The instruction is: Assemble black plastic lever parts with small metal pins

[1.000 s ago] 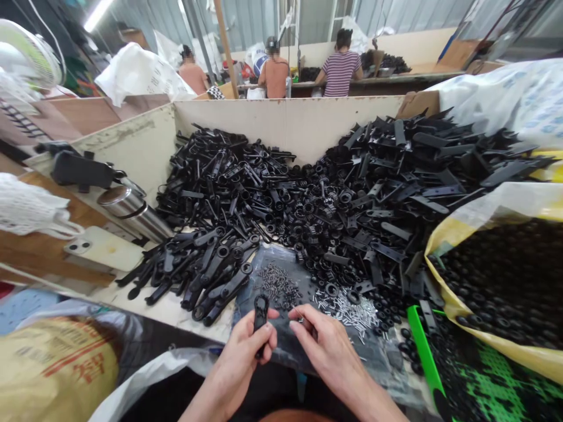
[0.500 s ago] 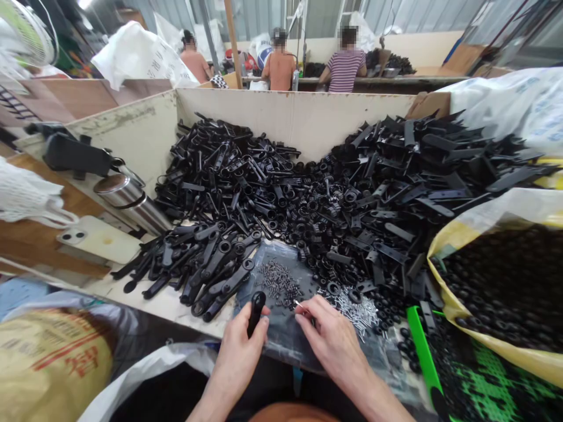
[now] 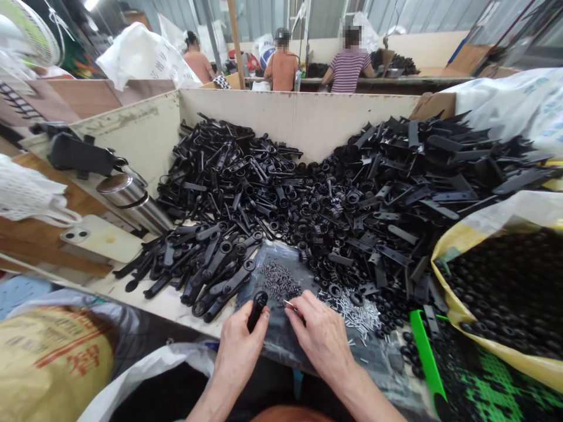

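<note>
My left hand (image 3: 241,346) is shut on a black plastic lever (image 3: 257,310), which stands upright with its end above my fingers. My right hand (image 3: 319,337) pinches a thin silver pin (image 3: 291,305) between thumb and finger, its tip close to the lever and not clearly touching it. Below both hands lies a dark plastic sheet (image 3: 281,334) holding a small heap of dark screws (image 3: 279,280). Loose silver pins (image 3: 352,313) are scattered to its right. Black plastic handles (image 3: 202,258) lie to the left, and black rings (image 3: 347,234) are heaped behind.
A pale board wall (image 3: 299,120) backs the heaped parts. A yellow sack of black rings (image 3: 457,264) sits on the right, beside a green strip (image 3: 424,357). A steel flask (image 3: 132,199) and a phone (image 3: 101,237) lie left. Several co-workers sit beyond the wall.
My right hand has moved left, bringing the pin closer to the lever. My left hand stays about where it was, and the view has shifted slightly.
</note>
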{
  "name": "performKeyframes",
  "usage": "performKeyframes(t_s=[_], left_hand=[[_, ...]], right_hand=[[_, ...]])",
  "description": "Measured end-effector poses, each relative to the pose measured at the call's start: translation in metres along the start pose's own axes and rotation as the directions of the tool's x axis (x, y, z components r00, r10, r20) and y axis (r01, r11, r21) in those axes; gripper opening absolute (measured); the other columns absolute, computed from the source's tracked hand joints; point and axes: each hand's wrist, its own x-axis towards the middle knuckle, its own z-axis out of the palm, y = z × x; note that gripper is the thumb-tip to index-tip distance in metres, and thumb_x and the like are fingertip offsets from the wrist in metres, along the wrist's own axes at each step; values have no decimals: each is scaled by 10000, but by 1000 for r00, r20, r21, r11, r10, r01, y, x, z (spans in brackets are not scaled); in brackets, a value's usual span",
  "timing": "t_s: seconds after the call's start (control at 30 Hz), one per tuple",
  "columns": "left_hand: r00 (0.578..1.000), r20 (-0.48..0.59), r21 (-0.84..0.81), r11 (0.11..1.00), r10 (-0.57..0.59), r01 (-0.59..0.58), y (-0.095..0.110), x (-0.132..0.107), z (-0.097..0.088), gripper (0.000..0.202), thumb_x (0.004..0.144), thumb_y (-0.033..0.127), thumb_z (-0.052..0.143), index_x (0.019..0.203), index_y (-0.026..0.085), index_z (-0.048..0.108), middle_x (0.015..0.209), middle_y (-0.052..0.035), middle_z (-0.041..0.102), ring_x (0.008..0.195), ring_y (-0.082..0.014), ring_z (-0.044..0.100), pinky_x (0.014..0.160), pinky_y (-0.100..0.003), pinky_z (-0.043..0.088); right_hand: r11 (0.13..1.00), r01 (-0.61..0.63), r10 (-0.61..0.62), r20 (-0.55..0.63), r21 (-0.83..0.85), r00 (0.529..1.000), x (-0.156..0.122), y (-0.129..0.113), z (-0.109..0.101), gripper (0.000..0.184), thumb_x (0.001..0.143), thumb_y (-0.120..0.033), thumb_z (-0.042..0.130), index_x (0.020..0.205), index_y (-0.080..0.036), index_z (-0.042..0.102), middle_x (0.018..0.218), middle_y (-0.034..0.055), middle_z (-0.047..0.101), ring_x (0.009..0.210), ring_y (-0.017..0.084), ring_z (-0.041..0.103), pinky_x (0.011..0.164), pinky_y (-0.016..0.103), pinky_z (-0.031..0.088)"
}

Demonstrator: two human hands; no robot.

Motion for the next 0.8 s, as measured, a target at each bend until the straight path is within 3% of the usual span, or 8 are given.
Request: performKeyframes(t_s=[0.27,0.43,0.53,0.63,0.8], left_hand=[[997,40,38,997,62,-64,7,-2,5,215,901,355,530,810,209,659,757,-32,752,719,-223,683,676,-296,462],[984,23,321,930,179,-177,15,-5,18,160,918,263,573,771,231,627,720,-28,751,666,-213,708,602,-273,426],[979,20,400,895,205,-196,14,-2,28,114,906,246,610,797,234,639,734,-54,763,705,-250,736,612,-287,434],[974,22,439,873,226,-212,11,0,35,92,920,232,592,854,234,656,762,-68,773,736,-267,749,620,-293,444],[972,12,465,860,233,-211,9,-1,32,112,925,193,562,878,229,656,780,-72,780,753,-283,756,640,-307,456]], right_hand=[[999,13,-11,35,-41,999,10,-1,0,132,963,-168,569,862,-211,643,848,2,651,743,157,658,627,257,380],[991,-22,15,50,134,999,-4,5,-17,173,946,-190,527,814,-224,632,768,-14,622,650,136,620,608,241,404],[980,-78,61,95,185,994,-21,10,-24,185,945,-214,528,793,-233,631,719,-25,604,602,128,606,580,235,411],[993,-40,29,92,115,995,-36,14,-21,229,980,-229,486,801,-231,628,724,-16,609,593,133,608,571,245,401],[994,99,-100,-24,-38,995,-49,16,-8,408,1080,-262,300,884,-220,656,779,26,637,638,156,641,568,268,379]])
